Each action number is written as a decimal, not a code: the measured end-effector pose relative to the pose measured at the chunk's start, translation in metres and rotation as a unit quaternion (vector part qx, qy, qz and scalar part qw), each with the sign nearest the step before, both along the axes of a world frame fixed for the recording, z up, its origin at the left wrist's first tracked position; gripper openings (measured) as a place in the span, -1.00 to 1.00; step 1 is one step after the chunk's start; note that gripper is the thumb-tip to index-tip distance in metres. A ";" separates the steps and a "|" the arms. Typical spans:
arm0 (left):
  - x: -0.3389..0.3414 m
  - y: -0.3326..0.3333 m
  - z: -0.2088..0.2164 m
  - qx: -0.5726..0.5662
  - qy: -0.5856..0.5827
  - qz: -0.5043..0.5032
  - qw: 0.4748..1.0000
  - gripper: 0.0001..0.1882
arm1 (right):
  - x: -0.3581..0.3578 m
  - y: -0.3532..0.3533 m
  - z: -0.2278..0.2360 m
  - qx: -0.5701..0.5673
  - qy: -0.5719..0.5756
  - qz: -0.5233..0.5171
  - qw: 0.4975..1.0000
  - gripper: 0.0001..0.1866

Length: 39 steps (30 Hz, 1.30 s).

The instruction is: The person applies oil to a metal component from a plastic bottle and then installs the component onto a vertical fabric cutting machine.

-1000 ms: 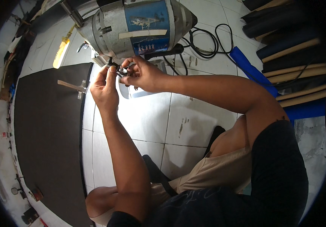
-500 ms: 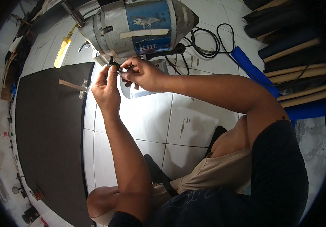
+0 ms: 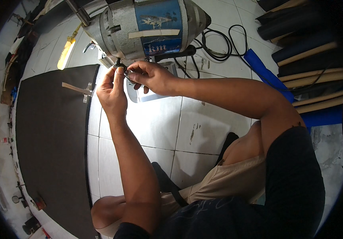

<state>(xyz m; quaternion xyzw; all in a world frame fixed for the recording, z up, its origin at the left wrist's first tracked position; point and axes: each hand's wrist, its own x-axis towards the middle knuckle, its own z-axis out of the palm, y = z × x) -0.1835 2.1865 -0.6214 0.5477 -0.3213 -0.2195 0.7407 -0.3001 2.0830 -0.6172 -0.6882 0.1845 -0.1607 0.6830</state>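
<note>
Where hands (image 3: 112, 96) (image 3: 153, 78) meet, dark fitting (image 3: 119, 63), grey machine (image 3: 124, 23), scuffed blue label (image 3: 158, 25)

At upper center, the silver motor housing (image 3: 121, 36) runs past the top edge. Below it, the left hand (image 3: 113, 91) and right hand (image 3: 152, 78) partly hide a small dark part (image 3: 118, 62) (too small to identify). Upper right, dark rolls (image 3: 299, 51) vanish into the black rim; the bottom edge cuts off the black shirt (image 3: 215, 221).
</note>
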 end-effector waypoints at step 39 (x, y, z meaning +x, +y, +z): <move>-0.004 0.000 0.002 0.018 -0.022 0.022 0.999 -0.75 | 0.004 0.007 -0.006 -0.045 -0.028 -0.026 0.998 -0.65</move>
